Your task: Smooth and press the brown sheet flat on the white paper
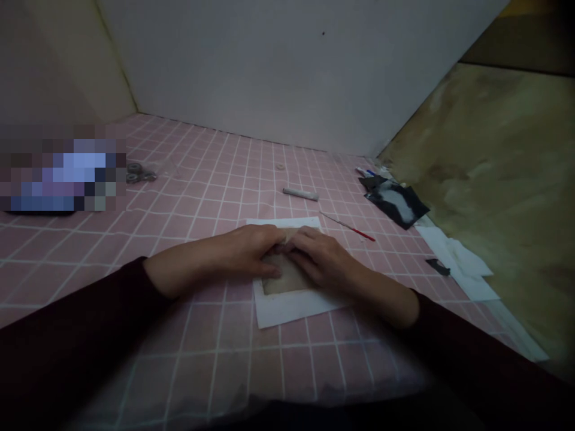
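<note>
Just below mid frame, a tan square [287, 282] sits on white paper [275, 315], under L hand [251, 246] & R hand [327, 257]. Fingers [306, 240] curl, tips close; I can't tell if they pinch smth.

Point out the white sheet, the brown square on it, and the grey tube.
White sheet [291, 307]: head view, on its bare near border.
Brown square [291, 279]: head view, on the exposed surface between the hands.
Grey tube [300, 194]: head view, midway along its side.
</note>
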{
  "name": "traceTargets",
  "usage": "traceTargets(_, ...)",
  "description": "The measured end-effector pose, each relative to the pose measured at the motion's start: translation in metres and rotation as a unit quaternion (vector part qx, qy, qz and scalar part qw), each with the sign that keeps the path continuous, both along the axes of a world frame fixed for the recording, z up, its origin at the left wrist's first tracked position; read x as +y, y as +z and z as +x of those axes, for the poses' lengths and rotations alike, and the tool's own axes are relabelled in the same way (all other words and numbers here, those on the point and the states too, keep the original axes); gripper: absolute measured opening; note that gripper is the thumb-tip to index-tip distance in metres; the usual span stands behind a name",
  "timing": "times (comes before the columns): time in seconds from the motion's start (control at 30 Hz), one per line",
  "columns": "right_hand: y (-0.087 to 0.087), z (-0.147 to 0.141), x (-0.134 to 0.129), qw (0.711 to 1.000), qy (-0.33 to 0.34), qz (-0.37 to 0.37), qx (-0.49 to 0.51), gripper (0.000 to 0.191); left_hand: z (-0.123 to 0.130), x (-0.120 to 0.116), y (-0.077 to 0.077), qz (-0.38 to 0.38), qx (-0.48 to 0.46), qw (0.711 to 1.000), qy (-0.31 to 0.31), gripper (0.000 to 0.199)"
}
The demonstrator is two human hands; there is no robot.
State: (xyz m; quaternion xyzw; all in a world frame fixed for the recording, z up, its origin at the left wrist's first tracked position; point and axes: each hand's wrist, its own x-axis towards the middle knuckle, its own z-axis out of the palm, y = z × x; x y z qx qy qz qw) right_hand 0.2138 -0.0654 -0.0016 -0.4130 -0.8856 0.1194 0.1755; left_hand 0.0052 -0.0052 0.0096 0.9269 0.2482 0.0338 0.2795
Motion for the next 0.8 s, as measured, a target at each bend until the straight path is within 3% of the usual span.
traceTargets(0.2, 0.001, 0.017, -0.005, 0.998, -0.058, 0.003, 0.005, 0.016, 0.000, 0.000, 0.001, -0.006, 0.019, 1.000, 0.005, 0.027)
traceTargets(0.43, -0.002, 0.000, -0.002, 1.000, -0.020, 0.007, 0.006, 0.009, -0.001, 0.000, 0.000, -0.002, 0.006, 1.000, 0.000, 0.025)
traceTargets(0.6, 0.003, 0.017, -0.005, 0.997, -0.076, -0.004, -0.010, 0.009, -0.001, 0.000, 0.001, -0.005, 0.022, 1.000, 0.006, 0.027)
traceTargets(0.8, 0.001, 0.004, -0.002, 1.000, -0.015, 0.006, 0.000, 0.012, -0.001, -0.001, 0.000, 0.003, 0.010, 1.000, 0.015, 0.026)
